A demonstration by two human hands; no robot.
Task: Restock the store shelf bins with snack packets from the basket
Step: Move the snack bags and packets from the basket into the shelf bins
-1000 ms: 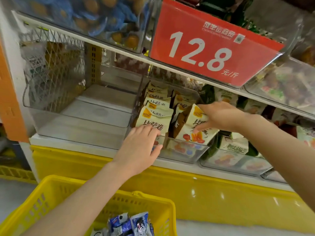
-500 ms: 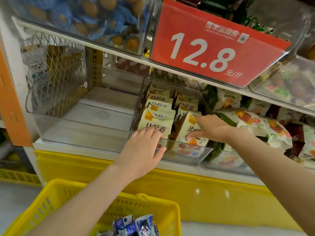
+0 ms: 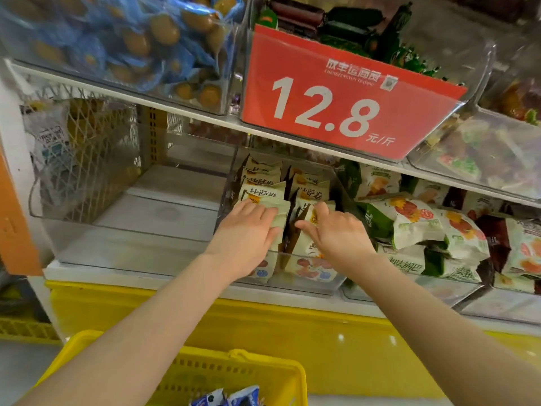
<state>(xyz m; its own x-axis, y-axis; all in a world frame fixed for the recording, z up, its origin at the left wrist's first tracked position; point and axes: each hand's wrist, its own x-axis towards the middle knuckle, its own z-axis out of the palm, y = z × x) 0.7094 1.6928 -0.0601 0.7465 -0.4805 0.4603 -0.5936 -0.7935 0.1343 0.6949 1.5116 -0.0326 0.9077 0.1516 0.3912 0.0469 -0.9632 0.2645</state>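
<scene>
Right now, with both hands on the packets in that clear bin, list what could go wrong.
1. The front cream packets stand taller than the low front wall of the clear bin. Pushing with the left hand and right hand could tip one out towards the yellow basket.
2. The green packets next door are heaped high beside the right forearm. A sideways move may knock one loose.
</scene>
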